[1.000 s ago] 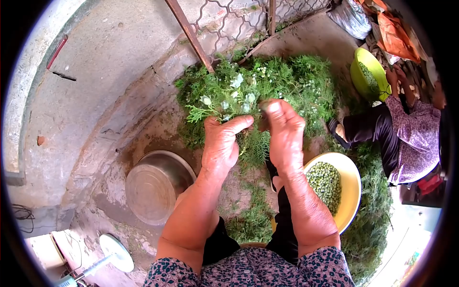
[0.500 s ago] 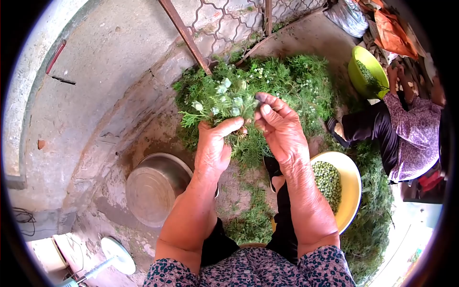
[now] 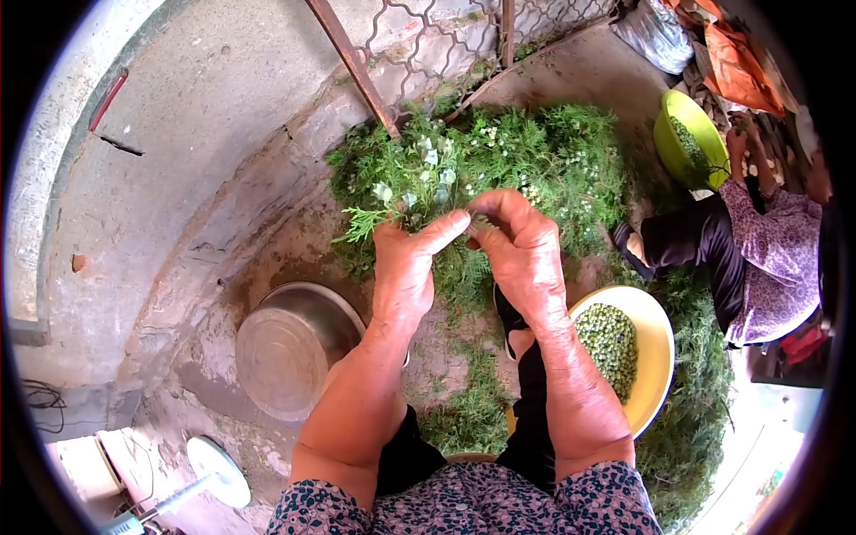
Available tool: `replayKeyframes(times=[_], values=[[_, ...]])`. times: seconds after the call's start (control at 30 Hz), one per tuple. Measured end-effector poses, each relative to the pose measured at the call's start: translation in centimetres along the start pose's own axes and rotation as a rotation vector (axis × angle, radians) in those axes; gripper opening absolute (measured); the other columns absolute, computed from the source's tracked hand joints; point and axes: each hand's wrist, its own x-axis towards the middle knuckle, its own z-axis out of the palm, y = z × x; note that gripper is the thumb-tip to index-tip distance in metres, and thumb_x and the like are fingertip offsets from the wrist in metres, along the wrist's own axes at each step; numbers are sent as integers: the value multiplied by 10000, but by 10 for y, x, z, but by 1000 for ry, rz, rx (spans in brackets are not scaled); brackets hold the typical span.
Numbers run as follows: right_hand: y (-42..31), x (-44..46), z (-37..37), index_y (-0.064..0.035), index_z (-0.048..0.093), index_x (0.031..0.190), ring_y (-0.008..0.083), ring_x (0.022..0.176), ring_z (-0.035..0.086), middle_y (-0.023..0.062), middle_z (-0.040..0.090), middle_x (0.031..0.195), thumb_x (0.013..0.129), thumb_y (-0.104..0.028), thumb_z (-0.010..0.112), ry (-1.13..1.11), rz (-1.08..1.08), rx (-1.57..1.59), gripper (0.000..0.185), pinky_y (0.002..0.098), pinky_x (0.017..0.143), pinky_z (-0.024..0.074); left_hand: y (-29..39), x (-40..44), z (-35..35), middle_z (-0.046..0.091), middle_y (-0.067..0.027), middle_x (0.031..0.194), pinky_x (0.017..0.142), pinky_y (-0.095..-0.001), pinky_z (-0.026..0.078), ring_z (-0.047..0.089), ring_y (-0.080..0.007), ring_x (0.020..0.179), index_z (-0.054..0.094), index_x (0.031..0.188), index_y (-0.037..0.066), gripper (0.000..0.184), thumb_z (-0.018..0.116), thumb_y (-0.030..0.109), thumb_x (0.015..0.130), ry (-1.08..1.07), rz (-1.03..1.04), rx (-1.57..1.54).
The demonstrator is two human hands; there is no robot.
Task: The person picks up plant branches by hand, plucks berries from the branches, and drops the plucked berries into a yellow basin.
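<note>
My left hand [image 3: 406, 263] grips a green sprig [image 3: 417, 192] that carries several pale bluish cones, its thumb pointing right. Close beside it, my right hand [image 3: 524, 259] is closed in a pinch at the sprig's right side, thumb and forefinger near my left thumb tip. What lies between the right fingertips is too small to make out clearly. Beyond both hands a heap of cut green branches [image 3: 571, 156] covers the ground. By my right forearm stands a cream-yellow basin [image 3: 655, 343] with small green cones [image 3: 608, 343] in it.
A metal pot [image 3: 285, 357] lies tipped on the left. At the right, a person [image 3: 771, 254] sits by a lime-green basin [image 3: 713, 147]. A metal lattice [image 3: 428, 45] stands at the back, and a fan-like round white object [image 3: 218, 473] at the lower left.
My right hand came away from the sprig with parted fingertips, then moved back against it and closed near my left thumb. My left hand shifted slightly and kept its hold.
</note>
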Motion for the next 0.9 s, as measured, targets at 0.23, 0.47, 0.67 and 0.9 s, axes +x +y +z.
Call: replayKeyframes(times=[0.23, 0.47, 0.67, 0.9], values=[[-4, -4, 4, -11, 573, 869, 123, 643, 581, 71, 589, 709, 779, 50, 563, -8, -11, 47, 109, 248, 578, 477, -9, 7, -12, 636, -63, 833, 638, -267, 468, 589, -131, 697, 605, 911, 6, 225, 665, -59, 704, 13, -22, 9], [-5, 6, -11, 2, 542, 940, 113, 630, 554, 42, 571, 770, 866, -36, 506, 191, 326, 743, 91, 235, 539, 460, -4, 3, -13, 638, -83, 819, 561, -276, 450, 608, -167, 703, 576, 963, 21, 244, 636, -38, 734, -25, -98, -72], [2, 5, -9, -1, 561, 965, 95, 610, 547, 28, 581, 757, 840, -95, 584, 14, 382, 774, 159, 209, 502, 422, -5, 3, -13, 633, -58, 821, 551, -254, 437, 606, -156, 706, 594, 933, 36, 199, 633, 2, 741, -130, -128, -4], [-1, 3, -5, -5, 600, 910, 66, 582, 498, 24, 575, 716, 738, 49, 638, 142, 226, 408, 184, 190, 511, 413, -2, 0, -2, 646, -51, 805, 502, -253, 428, 617, -154, 676, 604, 908, 36, 193, 672, 15, 728, -31, -140, 40]])
